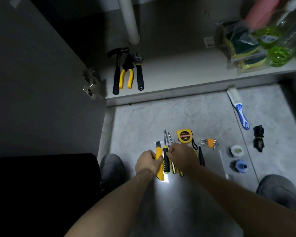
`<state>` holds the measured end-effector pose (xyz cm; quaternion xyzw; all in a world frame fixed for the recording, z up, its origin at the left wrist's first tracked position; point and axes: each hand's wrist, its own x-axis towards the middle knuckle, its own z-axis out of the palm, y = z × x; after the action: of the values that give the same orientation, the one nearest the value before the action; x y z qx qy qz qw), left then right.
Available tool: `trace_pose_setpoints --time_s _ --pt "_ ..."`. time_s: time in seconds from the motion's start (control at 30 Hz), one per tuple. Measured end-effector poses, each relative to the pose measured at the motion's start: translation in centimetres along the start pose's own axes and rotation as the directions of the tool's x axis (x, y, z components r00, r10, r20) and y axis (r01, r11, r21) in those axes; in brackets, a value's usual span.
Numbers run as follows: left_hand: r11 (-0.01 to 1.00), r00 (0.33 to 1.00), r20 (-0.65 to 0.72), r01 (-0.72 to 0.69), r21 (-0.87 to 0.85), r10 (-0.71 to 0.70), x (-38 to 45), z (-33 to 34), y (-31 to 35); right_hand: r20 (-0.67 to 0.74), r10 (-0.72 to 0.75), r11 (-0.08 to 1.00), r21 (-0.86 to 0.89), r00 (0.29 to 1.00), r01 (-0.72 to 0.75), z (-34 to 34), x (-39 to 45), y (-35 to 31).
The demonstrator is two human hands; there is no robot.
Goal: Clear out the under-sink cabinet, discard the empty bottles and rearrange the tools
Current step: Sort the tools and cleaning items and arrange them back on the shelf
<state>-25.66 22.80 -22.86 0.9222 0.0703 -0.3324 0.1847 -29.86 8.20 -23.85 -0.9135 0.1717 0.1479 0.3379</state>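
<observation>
**Small tools being gathered from the floor**

The step in hand looks like the tidy-up of the tools. Three big tools are already laid side by side on the cabinet floor (178, 71) — a hammer (117, 69), yellow pliers (126, 74) and a wrench (139, 72).

On the grey room floor (137, 120), a row of small tools is being picked up. The left hand (148, 162) is closed around a yellow box cutter (159, 161). The right hand (181, 155) is curled over a bunch of screwdrivers (166, 159), and its fingers seem to be pinching one thin shaft. How firmly they are gripped cannot be told.

Just beside the right hand, a yellow tape measure (184, 135), a set of hex keys (209, 143) and a thin black pointed tool (201, 158) are left lying. A blue-handled brush (240, 115) lies well apart, to the right.

Next — most likely — the held tools need to be lifted together and laid in the cabinet beside the wrench. The screwdrivers are thin and round, so a snug grip is called for, or one may slip out.
</observation>
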Motion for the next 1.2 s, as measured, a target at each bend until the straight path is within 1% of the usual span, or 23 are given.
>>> trace_pose_setpoints --time_s 0.1,0.17,0.2,0.27,0.37,0.4,0.47,0.53,0.57,0.63,0.7,0.83,0.87,0.93,0.97,1.03,1.13,1.2 --pt "1.0 1.0 -0.007 0.012 0.008 -0.012 0.5 -1.1 -0.2 0.023 -0.029 0.994 -0.104 0.999 0.031 0.3 0.5 -0.7" --pt "0.998 0.999 -0.051 0.002 -0.057 -0.005 0.9 -2.0 -0.9 0.086 -0.04 0.982 -0.183 0.995 0.055 0.8 0.8 -1.2" --pt "0.996 0.997 -0.079 -0.02 -0.086 0.013 1.2 -2.6 -1.3 0.103 -0.022 0.978 -0.203 0.994 0.042 1.0 1.0 -1.4" --pt "0.993 0.989 -0.139 -0.07 -0.094 0.057 1.6 -4.0 -1.9 0.121 0.031 0.978 -0.208 0.992 -0.005 1.1 1.8 -1.6" --pt "0.982 0.952 -0.275 -0.165 -0.097 0.133 2.0 -6.7 -1.5 0.139 0.111 0.988 -0.127 0.984 -0.093 0.6 3.3 -2.2" --pt "0.971 0.929 -0.331 -0.211 -0.111 0.165 2.0 -7.7 -0.9 0.15 0.097 0.993 -0.081 0.984 -0.086 0.4 3.8 -2.3" --pt "0.942 0.875 -0.43 -0.307 -0.137 0.222 2.2 -9.7 0.6 0.194 0.013 1.0 0.014 0.981 -0.016 -0.3 4.6 -2.3" --pt "0.914 0.836 -0.485 -0.374 -0.159 0.257 2.8 -11.6 2.8 0.24 -0.16 0.987 0.024 0.958 0.159 -1.4 5.2 -2.4" --pt "0.9 0.829 -0.49 -0.398 -0.178 0.27 3.3 -12.4 4.2 0.246 -0.219 0.976 0.033 0.944 0.217 -2.2 5.4 -2.4" --pt "0.878 0.832 -0.473 -0.428 -0.216 0.289 4.7 -14.0 7.5 0.157 -0.231 0.963 0.182 0.96 0.201 -4.1 6.0 -2.7" --pt "0.87 0.833 -0.471 -0.435 -0.233 0.29 6.6 -15.3 11.3 0.008 -0.207 0.936 0.292 0.978 0.195 -6.5 6.7 -3.1" --pt "0.872 0.829 -0.513 -0.405 -0.275 0.223 10.1 -17.6 17.5 -0.207 -0.113 0.9 0.394 0.972 0.189 -11.3 9.1 -4.2" --pt "0.88 0.834 -0.514 -0.384 -0.278 0.201 10.7 -18.1 18.3 -0.245 -0.105 0.9 0.389 0.964 0.197 -12.4 10.4 -4.8" --pt "0.913 0.839 -0.513 -0.339 -0.227 0.184 11.4 -18.9 19.0 -0.284 -0.12 0.931 0.299 0.951 0.207 -14.7 13.7 -6.7" --pt "0.93 0.838 -0.512 -0.319 -0.181 0.187 11.6 -19.4 18.9 -0.278 -0.125 0.953 0.234 0.952 0.193 -15.6 15.5 -7.9" --pt "0.956 0.844 -0.504 -0.273 -0.109 0.184 12.0 -20.2 18.3 -0.218 -0.112 0.987 0.089 0.97 0.134 -16.8 19.1 -10.4" --pt "0.971 0.864 -0.485 -0.212 -0.106 0.136 12.7 -21.1 16.9 -0.14 -0.119 0.988 -0.113 0.983 0.103 -16.5 22.5 -12.6" --pt "0.975 0.871 -0.483 -0.179 -0.135 0.093 13.1 -21.5 15.9 -0.117 -0.138 0.976 -0.187 0.984 0.114 -15.9 23.7 -13.3"
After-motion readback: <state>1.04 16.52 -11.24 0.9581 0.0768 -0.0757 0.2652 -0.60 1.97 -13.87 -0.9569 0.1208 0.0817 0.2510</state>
